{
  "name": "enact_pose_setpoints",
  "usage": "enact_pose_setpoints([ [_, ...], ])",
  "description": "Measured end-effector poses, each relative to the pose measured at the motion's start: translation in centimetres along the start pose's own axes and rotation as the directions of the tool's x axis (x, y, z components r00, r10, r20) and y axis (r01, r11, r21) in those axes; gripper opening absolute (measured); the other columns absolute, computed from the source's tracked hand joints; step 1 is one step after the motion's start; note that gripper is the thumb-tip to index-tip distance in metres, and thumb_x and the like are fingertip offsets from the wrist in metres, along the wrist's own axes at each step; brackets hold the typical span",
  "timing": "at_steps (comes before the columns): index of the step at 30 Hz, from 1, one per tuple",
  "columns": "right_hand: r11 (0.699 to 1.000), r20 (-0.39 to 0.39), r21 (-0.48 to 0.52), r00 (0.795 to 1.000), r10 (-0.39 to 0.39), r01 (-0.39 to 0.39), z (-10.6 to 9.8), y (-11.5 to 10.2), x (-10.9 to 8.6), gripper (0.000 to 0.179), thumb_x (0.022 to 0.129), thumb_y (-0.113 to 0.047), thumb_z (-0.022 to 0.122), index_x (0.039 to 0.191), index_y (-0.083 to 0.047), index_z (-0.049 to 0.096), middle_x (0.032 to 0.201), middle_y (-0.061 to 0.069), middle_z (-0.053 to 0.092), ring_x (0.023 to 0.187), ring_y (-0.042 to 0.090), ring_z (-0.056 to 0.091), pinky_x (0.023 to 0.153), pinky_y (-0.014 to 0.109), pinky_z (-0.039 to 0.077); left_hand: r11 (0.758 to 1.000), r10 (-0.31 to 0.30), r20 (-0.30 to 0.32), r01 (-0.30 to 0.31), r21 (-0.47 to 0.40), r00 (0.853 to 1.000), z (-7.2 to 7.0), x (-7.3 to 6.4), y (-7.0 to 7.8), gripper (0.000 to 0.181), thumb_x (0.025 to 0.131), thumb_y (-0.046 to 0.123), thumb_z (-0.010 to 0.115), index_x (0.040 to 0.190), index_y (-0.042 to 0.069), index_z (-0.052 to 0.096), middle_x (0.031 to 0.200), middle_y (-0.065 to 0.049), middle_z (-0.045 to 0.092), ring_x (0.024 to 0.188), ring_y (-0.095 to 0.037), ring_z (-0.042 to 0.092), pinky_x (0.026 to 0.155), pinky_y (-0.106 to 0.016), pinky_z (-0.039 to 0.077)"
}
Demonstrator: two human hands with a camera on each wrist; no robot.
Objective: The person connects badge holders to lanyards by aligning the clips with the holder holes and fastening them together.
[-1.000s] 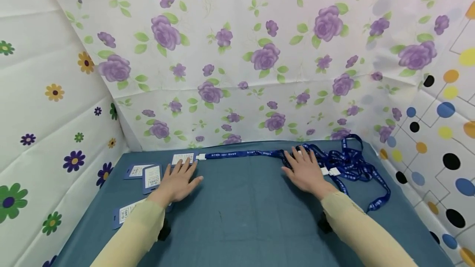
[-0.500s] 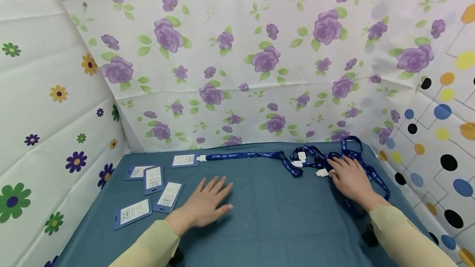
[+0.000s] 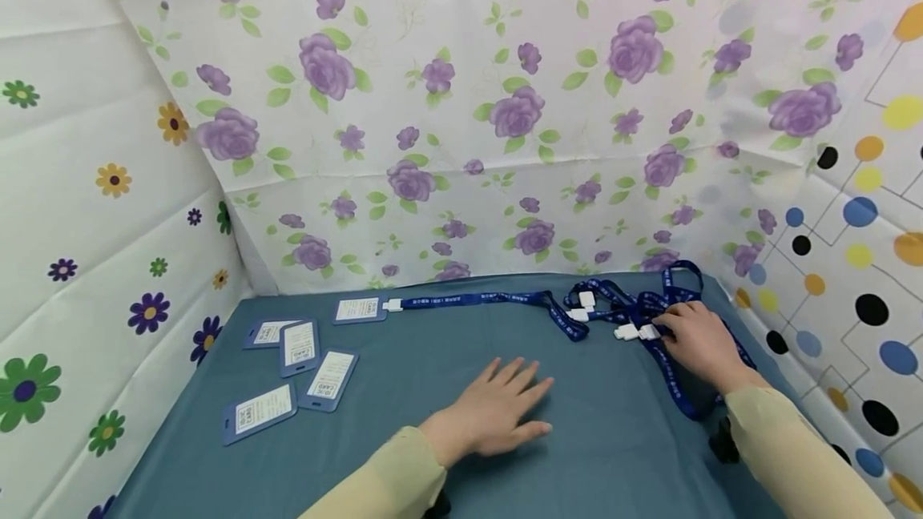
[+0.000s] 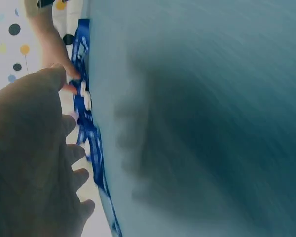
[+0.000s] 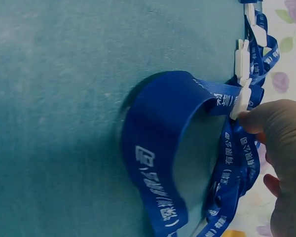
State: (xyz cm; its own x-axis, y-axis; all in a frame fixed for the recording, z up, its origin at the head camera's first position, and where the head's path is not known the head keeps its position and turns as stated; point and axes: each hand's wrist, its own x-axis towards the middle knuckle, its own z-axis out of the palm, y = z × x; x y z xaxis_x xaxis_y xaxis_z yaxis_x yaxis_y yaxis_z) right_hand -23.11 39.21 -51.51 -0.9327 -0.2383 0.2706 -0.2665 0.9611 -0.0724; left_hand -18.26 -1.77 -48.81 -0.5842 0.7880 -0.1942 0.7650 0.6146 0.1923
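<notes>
Several blue lanyards with white plastic clips lie tangled at the back right of the table. My right hand is at this pile, fingers curled, and pinches a lanyard by its white clip in the right wrist view. Some of its fingertips are hidden behind the lanyards. My left hand hovers over the middle of the cloth with fingers spread, holding nothing. In the left wrist view, its fingers stand apart from the lanyards behind them.
At the back left, a blue badge holder lies at the clip end of a stretched-out lanyard. Several more badge holders lie on the left of the blue-green cloth. Patterned sheets stand behind and at both sides.
My left hand has moved from the badge holders on the left toward the middle. My right hand has left the stretched-out lanyard and moved right to the pile, where its fingers have curled.
</notes>
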Motion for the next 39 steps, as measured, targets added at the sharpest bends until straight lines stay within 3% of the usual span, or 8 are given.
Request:
enact_pose_setpoints([
  [10, 0.997, 0.064, -0.064, 0.997, -0.047, 0.051, -0.2, -0.3, 1.4, 0.025, 0.087, -0.004, 0.077, 0.111, -0.008, 0.077, 0.114, 0.02, 0.065, 0.11, 0.045, 0.053, 0.088, 0.065, 0.046, 0.996, 0.03, 0.057, -0.035, 0.082, 0.998, 0.5, 5.7, 4.7, 0.071, 0.101, 0.071, 0.018, 0.164, 0.039, 0.014, 0.171, 0.007, 0.012, 0.157, -0.016, 0.008, 0.126, -0.042, 0.009],
  [20, 0.988, 0.126, -0.141, 0.991, -0.045, 0.063, -0.1, 0.5, 1.7, 0.019, 0.09, -0.008, 0.077, 0.109, -0.007, 0.078, 0.103, 0.016, 0.067, 0.099, 0.04, 0.058, 0.081, 0.059, 0.05, 0.997, 0.03, 0.056, -0.033, 0.068, 0.998, 0.5, 7.6, 6.6, 0.069, 0.101, 0.072, 0.019, 0.163, 0.042, 0.014, 0.17, 0.009, 0.013, 0.156, -0.014, 0.009, 0.125, -0.039, 0.01],
  [24, 0.998, 0.089, -0.055, 0.996, -0.009, 0.014, -0.3, 0.6, 1.2, 0.023, 0.094, -0.017, 0.074, 0.113, -0.005, 0.076, 0.11, 0.019, 0.068, 0.105, 0.044, 0.058, 0.086, 0.065, 0.048, 0.998, 0.029, 0.058, -0.032, 0.049, 0.998, 0.3, 7.8, 6.9, 0.069, 0.101, 0.072, 0.019, 0.163, 0.043, 0.013, 0.17, 0.01, 0.012, 0.156, -0.014, 0.009, 0.126, -0.04, 0.011],
  [27, 0.983, 0.08, 0.147, 0.992, 0.098, -0.109, -1.0, 0.4, 1.0, 0.033, 0.1, -0.027, 0.069, 0.122, -0.002, 0.071, 0.12, 0.024, 0.067, 0.112, 0.047, 0.058, 0.088, 0.067, 0.047, 0.999, 0.033, 0.062, -0.035, 0.029, 0.998, 0.3, 7.9, 6.8, 0.069, 0.1, 0.072, 0.018, 0.163, 0.044, 0.011, 0.17, 0.01, 0.01, 0.156, -0.013, 0.008, 0.126, -0.04, 0.01],
  [29, 0.929, 0.097, 0.307, 0.978, 0.186, -0.207, -1.9, 0.1, 1.1, 0.045, 0.103, -0.037, 0.063, 0.13, 0.0, 0.066, 0.125, 0.025, 0.064, 0.111, 0.045, 0.059, 0.086, 0.063, 0.049, 0.999, 0.038, 0.06, -0.039, 0.016, 0.997, 0.3, 7.8, 6.4, 0.069, 0.101, 0.072, 0.018, 0.163, 0.043, 0.011, 0.171, 0.01, 0.01, 0.156, -0.013, 0.008, 0.126, -0.041, 0.01],
  [33, 0.754, 0.115, 0.565, 0.937, 0.331, -0.335, -4.4, -0.7, 2.1, 0.066, 0.104, -0.054, 0.053, 0.142, 0.0, 0.054, 0.134, 0.024, 0.059, 0.114, 0.038, 0.06, 0.086, 0.051, 0.053, 0.999, 0.033, 0.047, -0.033, 0.0, 0.998, -0.2, 7.1, 5.4, 0.07, 0.101, 0.072, 0.018, 0.164, 0.041, 0.011, 0.171, 0.008, 0.01, 0.157, -0.017, 0.009, 0.126, -0.044, 0.011],
  [37, 0.591, 0.081, 0.73, 0.901, 0.426, -0.345, -8.1, -1.4, 3.4, 0.07, 0.102, -0.056, 0.055, 0.145, -0.002, 0.051, 0.132, 0.009, 0.061, 0.119, 0.019, 0.055, 0.092, 0.036, 0.048, 1.0, 0.014, 0.023, -0.014, -0.016, 1.0, -0.9, 6.3, 4.5, 0.071, 0.102, 0.071, 0.02, 0.164, 0.039, 0.012, 0.171, 0.006, 0.009, 0.157, -0.019, 0.009, 0.126, -0.047, 0.011],
  [39, 0.454, 0.058, 0.845, 0.892, 0.449, -0.283, -10.1, -1.6, 4.0, 0.061, 0.102, -0.049, 0.059, 0.143, -0.004, 0.053, 0.125, -0.002, 0.067, 0.115, 0.009, 0.056, 0.09, 0.026, 0.045, 1.0, 0.011, 0.004, -0.011, -0.024, 1.0, -1.3, 5.9, 4.3, 0.071, 0.102, 0.07, 0.021, 0.165, 0.038, 0.012, 0.171, 0.005, 0.008, 0.157, -0.02, 0.009, 0.125, -0.048, 0.011],
])
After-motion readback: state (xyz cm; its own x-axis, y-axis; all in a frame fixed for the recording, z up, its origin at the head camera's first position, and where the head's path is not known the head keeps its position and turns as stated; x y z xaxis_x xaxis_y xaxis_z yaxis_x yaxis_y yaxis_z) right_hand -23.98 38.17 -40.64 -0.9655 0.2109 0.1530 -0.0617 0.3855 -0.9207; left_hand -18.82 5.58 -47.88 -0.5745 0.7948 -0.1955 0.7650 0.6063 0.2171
